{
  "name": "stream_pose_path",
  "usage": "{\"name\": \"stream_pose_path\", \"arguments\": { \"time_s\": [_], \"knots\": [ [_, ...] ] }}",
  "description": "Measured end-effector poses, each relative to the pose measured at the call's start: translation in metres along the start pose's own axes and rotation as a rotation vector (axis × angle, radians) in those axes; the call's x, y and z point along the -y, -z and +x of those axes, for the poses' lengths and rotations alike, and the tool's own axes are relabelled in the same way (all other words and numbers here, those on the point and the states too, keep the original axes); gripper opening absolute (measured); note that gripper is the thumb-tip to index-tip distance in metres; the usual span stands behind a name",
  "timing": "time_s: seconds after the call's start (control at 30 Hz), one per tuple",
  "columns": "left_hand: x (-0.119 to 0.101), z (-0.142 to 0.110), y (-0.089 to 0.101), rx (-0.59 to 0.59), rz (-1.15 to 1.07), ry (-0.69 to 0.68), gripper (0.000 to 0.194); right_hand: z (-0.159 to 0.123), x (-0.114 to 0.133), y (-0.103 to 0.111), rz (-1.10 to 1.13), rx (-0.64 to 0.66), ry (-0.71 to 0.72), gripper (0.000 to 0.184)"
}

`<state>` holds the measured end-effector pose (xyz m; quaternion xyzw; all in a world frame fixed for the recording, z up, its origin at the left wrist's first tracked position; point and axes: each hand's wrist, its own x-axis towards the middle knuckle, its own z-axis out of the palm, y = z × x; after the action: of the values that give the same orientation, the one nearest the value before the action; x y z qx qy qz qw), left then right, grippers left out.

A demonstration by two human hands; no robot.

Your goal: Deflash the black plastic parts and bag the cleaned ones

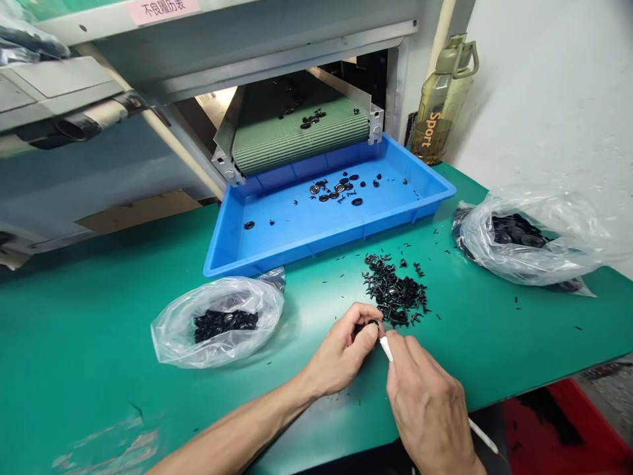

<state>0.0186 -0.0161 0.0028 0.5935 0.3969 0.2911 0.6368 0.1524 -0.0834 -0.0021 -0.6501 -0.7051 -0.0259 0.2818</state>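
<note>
My left hand (349,346) pinches a small black round part (373,323) between thumb and curled fingers; the fingers partly cover it. My right hand (428,389) is closed round a slim tool with a white sleeve (386,348) near its thin tip, which meets the black part. A white rod end (483,435) sticks out behind the right hand; whether it belongs to the same tool is hidden. Just beyond both hands lies a loose pile of small black plastic pieces (395,290), some of them forked.
A blue tray (316,247) with scattered black parts sits under the end of a green conveyor belt (297,142). Clear bags of black parts stand left (168,336) and right (583,231). A bottle (438,105) is by the wall. A red bin (593,422) is below the table edge.
</note>
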Motion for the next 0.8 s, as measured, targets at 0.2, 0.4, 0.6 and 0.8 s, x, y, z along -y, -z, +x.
{"name": "stream_pose_path", "arguments": {
  "time_s": [0.2, 0.4, 0.6, 0.8],
  "knots": [
    [-0.002, -0.005, 0.002, -0.009, 0.111, -0.029, 0.026, 0.013, -0.01, -0.001, 0.288, 0.202, -0.151, 0.025],
    [0.002, -0.004, -0.005, 0.085, 0.065, -0.088, 0.036, 0.029, -0.031, 0.011, 0.495, 0.41, -0.376, 0.022],
    [-0.001, 0.013, 0.001, -0.085, -0.429, 0.118, 0.02, 0.023, -0.035, 0.015, 0.537, 0.381, -0.509, 0.028],
    [-0.018, 0.018, 0.008, -0.148, -0.612, 0.239, 0.031, 0.017, -0.048, 0.015, 0.545, 0.386, -0.542, 0.031]
  ]
}}
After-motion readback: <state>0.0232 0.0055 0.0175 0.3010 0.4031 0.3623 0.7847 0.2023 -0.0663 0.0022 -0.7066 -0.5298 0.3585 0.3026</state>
